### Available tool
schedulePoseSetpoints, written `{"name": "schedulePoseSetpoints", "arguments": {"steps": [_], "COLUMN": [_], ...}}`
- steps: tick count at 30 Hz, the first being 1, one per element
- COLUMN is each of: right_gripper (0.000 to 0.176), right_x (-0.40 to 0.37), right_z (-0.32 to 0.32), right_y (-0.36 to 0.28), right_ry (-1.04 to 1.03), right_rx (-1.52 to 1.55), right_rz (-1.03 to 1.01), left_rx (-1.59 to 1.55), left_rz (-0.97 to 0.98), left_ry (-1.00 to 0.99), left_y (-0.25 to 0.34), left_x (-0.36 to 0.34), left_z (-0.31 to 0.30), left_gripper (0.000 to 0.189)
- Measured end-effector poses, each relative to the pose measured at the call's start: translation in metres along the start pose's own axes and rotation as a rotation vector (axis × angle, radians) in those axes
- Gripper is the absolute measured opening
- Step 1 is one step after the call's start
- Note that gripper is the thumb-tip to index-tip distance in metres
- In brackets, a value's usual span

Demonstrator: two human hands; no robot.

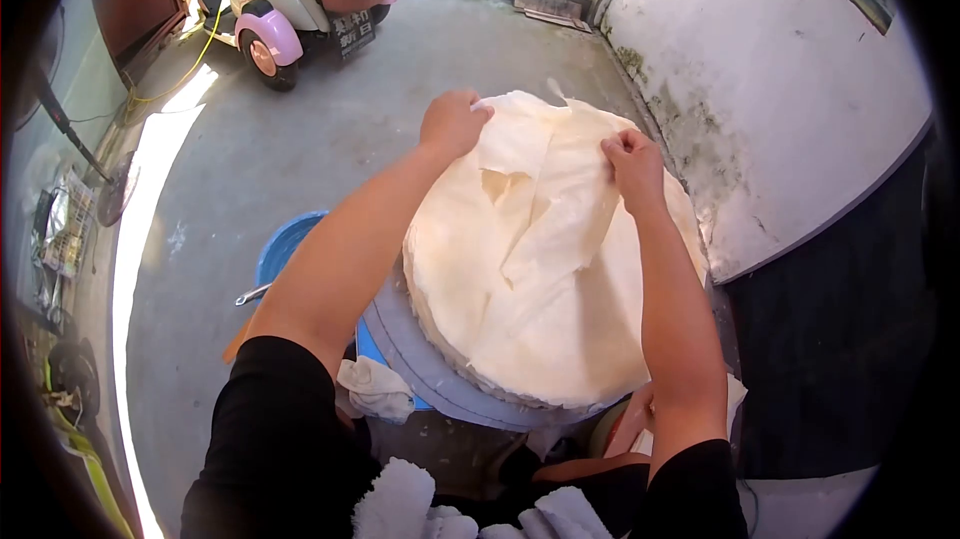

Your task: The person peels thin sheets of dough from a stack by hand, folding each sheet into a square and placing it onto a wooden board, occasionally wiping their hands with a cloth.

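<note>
A tall round stack of thin, cream-coloured sheets (450, 279), like large flat pancakes, lies on a grey round board (420, 354) in front of me. Across its top is a loose, torn sheet (570, 204), creased and partly raised, with a ragged hole left of its middle. My left hand (455, 124) is closed at the far left edge, pinching the thin sheet. On the right, my right hand (636, 169) pinches the raised part of the same sheet between thumb and fingers. The layers beneath show around it.
A blue basin (288, 244) with a metal handle (252, 295) is left of the stack, partly behind my left arm. A white cloth (376, 389) lies near the board's front left. A scooter (275, 14) stands far left; a stained white wall (760, 89) is at right.
</note>
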State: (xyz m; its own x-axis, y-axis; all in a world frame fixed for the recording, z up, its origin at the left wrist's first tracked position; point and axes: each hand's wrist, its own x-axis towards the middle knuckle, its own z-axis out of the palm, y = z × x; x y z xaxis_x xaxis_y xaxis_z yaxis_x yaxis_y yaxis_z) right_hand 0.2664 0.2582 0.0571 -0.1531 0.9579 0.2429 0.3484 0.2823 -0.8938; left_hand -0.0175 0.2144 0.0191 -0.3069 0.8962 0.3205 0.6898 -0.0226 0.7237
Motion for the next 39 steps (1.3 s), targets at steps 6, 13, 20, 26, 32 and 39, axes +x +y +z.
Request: {"name": "schedulePoseSetpoints", "arguments": {"steps": [6,13,20,26,32,39], "right_gripper": [0.012,0.008,0.021,0.031,0.042,0.047], "right_x": [-0.041,-0.059,-0.058,-0.109,-0.209,-0.316], "right_z": [-0.107,-0.118,-0.097,-0.142,-0.229,-0.232], "right_y": [0.077,0.064,0.054,0.046,0.089,0.056], "right_ry": [0.211,0.015,-0.225,-0.062,0.183,0.405], "right_rx": [-0.02,0.154,0.445,0.858,1.017,1.123], "right_rz": [0.295,0.392,0.473,0.269,0.205,0.173], "left_rx": [-0.001,0.352,0.328,0.488,0.487,0.492], "left_rz": [-0.191,0.199,0.658,0.389,0.387,0.403], "left_ry": [-0.042,0.414,-0.372,-0.423,-0.409,-0.418], "left_y": [-0.028,-0.001,0.051,0.05,0.039,0.041], "left_x": [0.007,-0.016,-0.044,-0.039,-0.042,-0.039], "left_z": [0.0,0.015,0.071,0.109,0.12,0.116], "left_gripper": [0.03,0.026,0.058,0.074,0.076,0.077]}}
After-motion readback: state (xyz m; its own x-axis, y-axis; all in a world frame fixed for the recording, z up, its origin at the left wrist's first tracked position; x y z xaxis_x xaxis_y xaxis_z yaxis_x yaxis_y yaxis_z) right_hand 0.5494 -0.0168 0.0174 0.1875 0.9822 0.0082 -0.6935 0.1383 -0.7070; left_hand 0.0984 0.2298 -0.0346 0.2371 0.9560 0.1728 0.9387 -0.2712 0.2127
